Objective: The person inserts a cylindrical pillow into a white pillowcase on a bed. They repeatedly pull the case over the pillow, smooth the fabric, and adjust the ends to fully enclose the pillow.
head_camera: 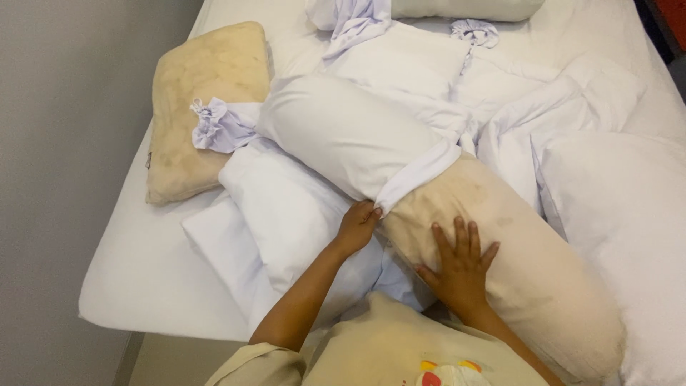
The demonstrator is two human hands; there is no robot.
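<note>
A: Report the layout, largest item first.

B: The white-sheeted bed (143,286) fills the frame. Across the centre lies the long beige fabric bolster (514,264), half inside its white cloth cover (350,136).

A: Hand states?

B: My left hand (356,227) is closed on the cover's open hem at centre. My right hand (461,266) lies flat, fingers spread, on the bare bolster, probably steadying it.

A: Clearance?

B: The bed's left edge runs close to the grey wall (64,179); a bare beige pillow (204,107) sits upper left, with open sheet at lower left.
</note>
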